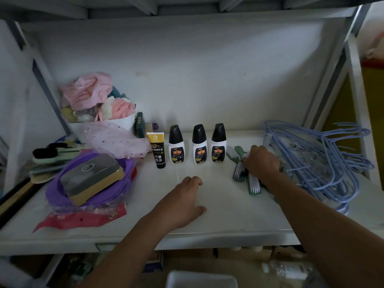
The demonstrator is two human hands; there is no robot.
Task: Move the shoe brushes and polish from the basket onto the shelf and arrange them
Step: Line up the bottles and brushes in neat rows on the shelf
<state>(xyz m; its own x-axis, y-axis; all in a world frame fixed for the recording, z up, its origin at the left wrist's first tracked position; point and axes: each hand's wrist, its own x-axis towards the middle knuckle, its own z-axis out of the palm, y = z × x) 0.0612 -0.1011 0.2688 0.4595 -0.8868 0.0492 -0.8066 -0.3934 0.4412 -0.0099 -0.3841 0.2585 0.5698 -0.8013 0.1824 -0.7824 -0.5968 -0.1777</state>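
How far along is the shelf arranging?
Done: three polish bottles and a yellow-black tube stand in a row on the shelf. In hand: right hand rests on the green brushes, positioning them; left hand lies flat and empty. Left: straightening those brushes. The white basket below is barely visible; contents unclear.

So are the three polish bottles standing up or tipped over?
Upright. All three polish bottles stand in a row on the shelf, black caps on top, labels facing forward.
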